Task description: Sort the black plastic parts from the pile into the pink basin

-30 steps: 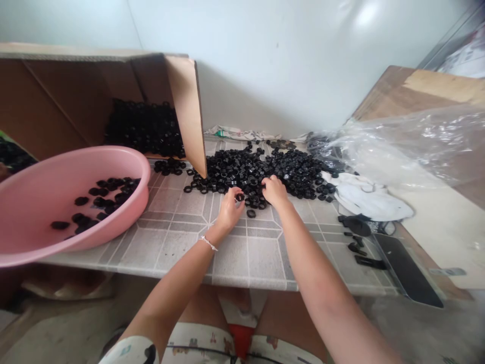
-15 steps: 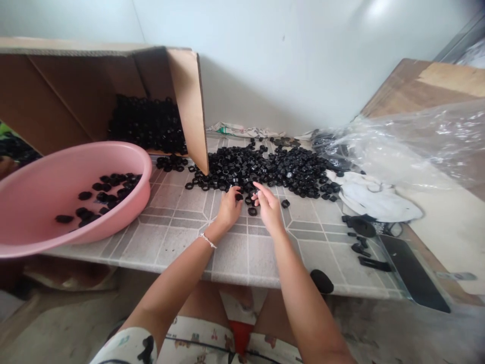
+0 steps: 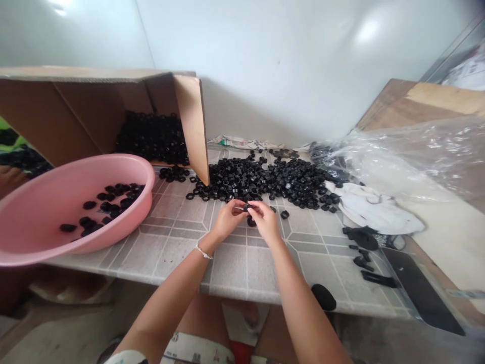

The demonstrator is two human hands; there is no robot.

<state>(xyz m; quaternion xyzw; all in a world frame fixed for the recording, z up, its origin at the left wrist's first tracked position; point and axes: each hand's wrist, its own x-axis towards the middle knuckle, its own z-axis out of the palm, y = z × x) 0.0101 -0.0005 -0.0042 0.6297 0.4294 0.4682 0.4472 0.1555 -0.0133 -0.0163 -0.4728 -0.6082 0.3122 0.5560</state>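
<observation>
Between my two hands, over the table's middle, is a small black plastic piece (image 3: 246, 207). My left hand (image 3: 228, 218) pinches it from the left with thumb and fingers. From the other side my right hand (image 3: 264, 217) grips the same piece, fingertips almost meeting. Whether it is one part or two pressed together I cannot tell. Just below the fingertips a black ring (image 3: 251, 221) lies on the table. A heap of black rings (image 3: 235, 177) lies beyond my hands, running into a heap of black caps (image 3: 299, 182) on the right.
A pink basin (image 3: 131, 164) with several black pieces stands at the left. Behind it a cardboard box (image 3: 197, 121) lies on its side, black rings inside. On the right are a white cloth (image 3: 369, 207), clear plastic film (image 3: 417, 151) and a dark phone-like slab (image 3: 422, 288).
My hands have come together on one small black piece; before, they were slightly apart with fingers at the heap's edge. The camera view has tilted up a little.
</observation>
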